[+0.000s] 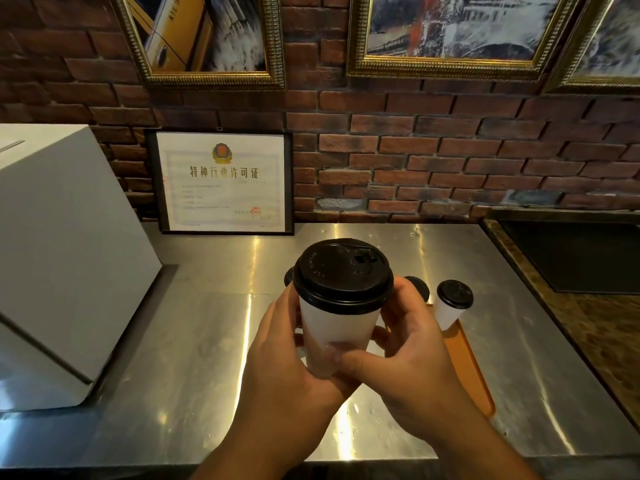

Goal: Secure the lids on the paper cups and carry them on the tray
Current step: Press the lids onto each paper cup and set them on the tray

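Note:
I hold a white paper cup (334, 327) with a black lid (343, 275) up close to the camera, above the steel counter. My left hand (277, 355) wraps its left side and my right hand (412, 344) wraps its right side, thumb across the lower front. Below and behind my hands lies an orange tray (467, 362), mostly hidden. A second lidded white cup (452, 303) stands on the tray's far right end. Black lids of two more cups peek out behind the held cup, one on the right (419, 287) and one on the left (288, 276).
A large white box (65, 258) stands on the steel counter (204, 341) at the left. A framed certificate (221, 183) leans against the brick wall behind. A dark sink (571, 254) in a brown stone top lies at the right.

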